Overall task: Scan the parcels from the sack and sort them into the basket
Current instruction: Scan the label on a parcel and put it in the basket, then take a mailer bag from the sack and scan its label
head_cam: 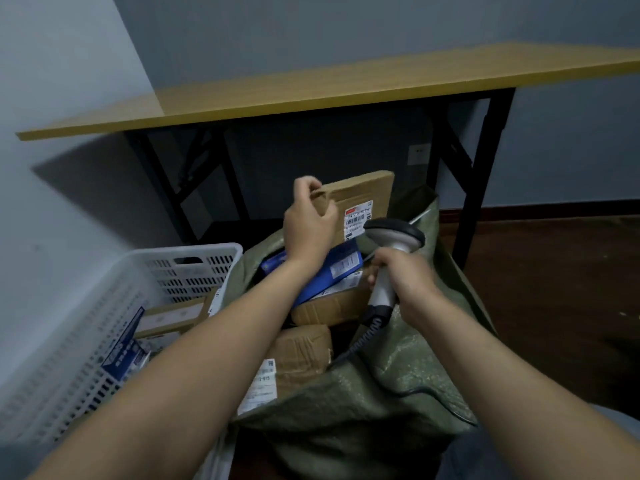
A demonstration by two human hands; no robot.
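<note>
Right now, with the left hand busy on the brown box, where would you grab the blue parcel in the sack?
The blue parcel lies tilted atop brown boxes in the sack. I'd probably pinch its far-right corner, coming from above: that thin edge stands exposed, while its left end is hidden behind the left forearm.

A worktop (346,84) of yellowish wood stands on black folding legs (471,174) against a grey-blue wall (311,26). A pale wall socket (418,154) shows beneath it. To the right lies a dark wooden floor (554,271), edged by a dark skirting board (561,206).
</note>
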